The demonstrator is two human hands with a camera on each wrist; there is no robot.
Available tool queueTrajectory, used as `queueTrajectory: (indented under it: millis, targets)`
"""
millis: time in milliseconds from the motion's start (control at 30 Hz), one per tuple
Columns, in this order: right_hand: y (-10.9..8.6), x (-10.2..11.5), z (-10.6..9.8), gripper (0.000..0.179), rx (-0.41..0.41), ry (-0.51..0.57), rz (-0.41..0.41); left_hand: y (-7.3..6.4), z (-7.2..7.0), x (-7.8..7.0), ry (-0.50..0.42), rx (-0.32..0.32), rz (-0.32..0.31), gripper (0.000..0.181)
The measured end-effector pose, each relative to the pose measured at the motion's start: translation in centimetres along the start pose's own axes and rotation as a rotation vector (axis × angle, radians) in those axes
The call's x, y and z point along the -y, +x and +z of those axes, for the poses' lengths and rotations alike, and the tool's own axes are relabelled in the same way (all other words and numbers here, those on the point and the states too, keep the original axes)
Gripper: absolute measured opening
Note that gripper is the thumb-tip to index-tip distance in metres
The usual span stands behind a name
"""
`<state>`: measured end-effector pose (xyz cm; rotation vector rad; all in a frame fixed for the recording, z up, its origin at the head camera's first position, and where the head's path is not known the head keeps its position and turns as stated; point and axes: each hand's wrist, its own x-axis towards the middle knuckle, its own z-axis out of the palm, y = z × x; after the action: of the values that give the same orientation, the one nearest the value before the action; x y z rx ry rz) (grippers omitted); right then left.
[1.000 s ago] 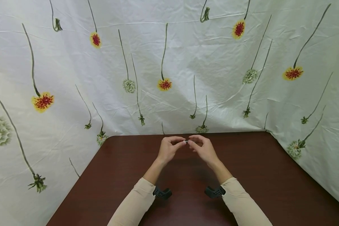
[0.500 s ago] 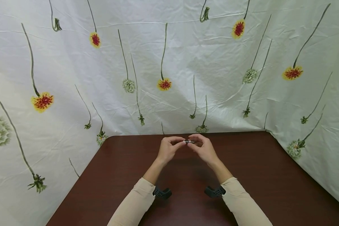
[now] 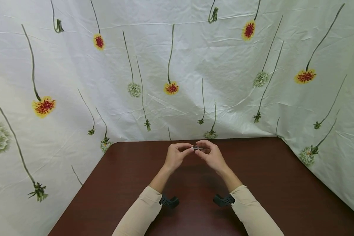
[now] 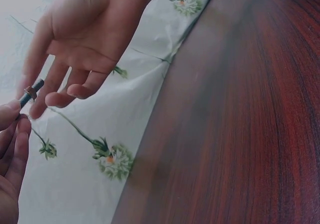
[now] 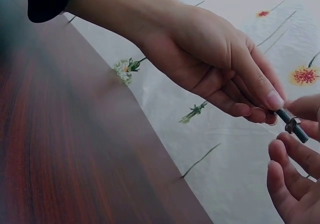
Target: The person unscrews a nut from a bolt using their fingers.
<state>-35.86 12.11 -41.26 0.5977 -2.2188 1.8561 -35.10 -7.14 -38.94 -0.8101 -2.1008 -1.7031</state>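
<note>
My left hand [image 3: 174, 156] pinches one end of a dark metal bolt [image 5: 301, 132] between thumb and fingers, above the far part of the table. The bolt lies roughly level, its threaded end pointing toward my right hand [image 3: 213, 157]. A small nut [image 5: 292, 124] sits around the threads partway along the shaft, also visible in the left wrist view as a brownish nut [image 4: 31, 92]. Right thumb and index finger stand spread on either side of the nut, very near it, with the nut showing in the gap. The bolt's gripped end is hidden by the left fingers.
A dark reddish-brown wooden table [image 3: 129, 180] lies under both arms. Behind it hangs a pale cloth [image 3: 153, 108] printed with flowers, meeting the table's far edge. Each wrist wears a dark band, a left one [image 3: 169, 201] and a right one [image 3: 223, 200].
My right thumb and index finger have parted from around the nut, so the nut and more of the bolt now show. My left hand has stayed in place.
</note>
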Motion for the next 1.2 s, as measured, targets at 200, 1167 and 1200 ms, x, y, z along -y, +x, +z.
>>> queueTrajectory:
  millis: [200, 1167, 1200]
  targets:
    - [0.03, 0.09, 0.09, 0.029, -0.044, -0.018, 0.015, 0.04, 0.0, 0.02, 0.012, -0.008, 0.031, 0.013]
    - [0.02, -0.01, 0.2, 0.029, -0.034, -0.022, 0.037, 0.04, 0.03, 0.13, -0.004, -0.004, 0.017, 0.013]
    - [0.0, 0.02, 0.23, 0.029, -0.04, -0.021, 0.034, 0.06, 0.01, 0.17, -0.007, 0.0, 0.016, 0.013]
